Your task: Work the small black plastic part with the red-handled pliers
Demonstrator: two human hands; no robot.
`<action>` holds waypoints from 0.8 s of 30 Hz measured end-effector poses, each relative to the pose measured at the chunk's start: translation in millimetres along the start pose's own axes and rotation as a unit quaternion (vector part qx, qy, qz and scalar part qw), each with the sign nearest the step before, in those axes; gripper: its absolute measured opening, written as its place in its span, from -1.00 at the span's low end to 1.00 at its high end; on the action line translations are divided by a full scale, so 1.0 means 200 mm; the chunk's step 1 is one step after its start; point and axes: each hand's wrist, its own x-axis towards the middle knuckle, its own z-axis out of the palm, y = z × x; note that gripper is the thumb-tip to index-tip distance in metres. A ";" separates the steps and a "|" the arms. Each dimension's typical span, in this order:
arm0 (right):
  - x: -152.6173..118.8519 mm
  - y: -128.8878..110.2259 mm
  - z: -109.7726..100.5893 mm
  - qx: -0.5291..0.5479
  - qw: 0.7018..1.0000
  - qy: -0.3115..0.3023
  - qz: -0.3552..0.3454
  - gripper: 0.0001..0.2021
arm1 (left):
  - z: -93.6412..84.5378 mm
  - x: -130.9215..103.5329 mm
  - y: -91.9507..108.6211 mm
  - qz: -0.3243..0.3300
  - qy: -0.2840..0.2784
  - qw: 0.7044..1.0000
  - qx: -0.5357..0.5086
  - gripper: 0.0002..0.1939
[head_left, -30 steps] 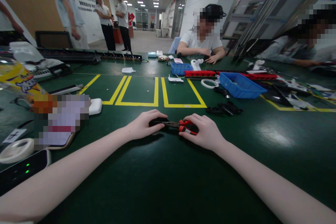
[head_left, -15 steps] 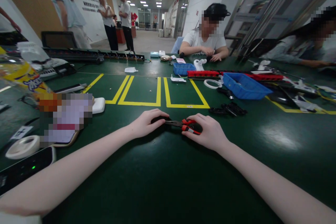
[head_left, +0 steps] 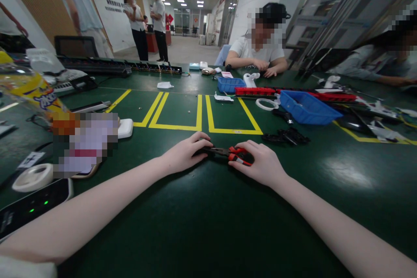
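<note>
Head view: your right hand (head_left: pixel 262 163) grips the pliers (head_left: pixel 221 151), probably stiff and sturdy, best held by their red handles (head_left: pixel 233 150); your left hand (head_left: pixel 185 155) pinches a dark part (head_left: pixel 201 151).

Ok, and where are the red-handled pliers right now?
In the head view, just right of centre: the red-handled pliers are in the right hand, their nose pointing toward the left hand, on the near side of the yellow tape.

The head camera looks forward and down, close above the green table (head_left: pixel 208 221).
</note>
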 end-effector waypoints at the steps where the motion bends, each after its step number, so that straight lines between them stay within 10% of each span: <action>1: 0.00 0.00 0.00 0.001 1.000 -0.001 0.002 -0.57 | 0.00 0.00 0.00 0.001 0.002 1.000 0.002 -0.70; 24: 0.01 0.02 0.01 -0.004 1.000 0.017 0.000 -0.55 | 0.00 0.01 -0.01 -0.026 -0.021 0.998 0.047 -0.73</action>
